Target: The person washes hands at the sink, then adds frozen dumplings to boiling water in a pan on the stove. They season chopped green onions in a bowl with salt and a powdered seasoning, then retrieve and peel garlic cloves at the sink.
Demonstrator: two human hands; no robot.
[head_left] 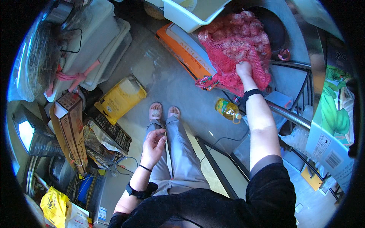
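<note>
A red mesh sack of garlic bulbs (pixel 236 42) lies at the upper right, partly over an orange and white box (pixel 185 51). My right hand (pixel 244 69) reaches into the lower part of the sack, its fingers closed on the red netting. Green and white ties hang at the sack's lower left corner. My left hand (pixel 154 146) is held over my legs, fingers loosely curled and apart, with nothing seen in it. A bottle of yellow oil (pixel 228 109) stands or lies on the floor below the sack; which one I cannot tell.
White plastic bins (pixel 108 54) stand at the upper left, and a white tub (pixel 194 17) is at the top. A yellow package (pixel 121 98) and a black basket (pixel 114 131) are left of my feet. A metal rail (pixel 288 115) and rack stand at right. A cable crosses the floor.
</note>
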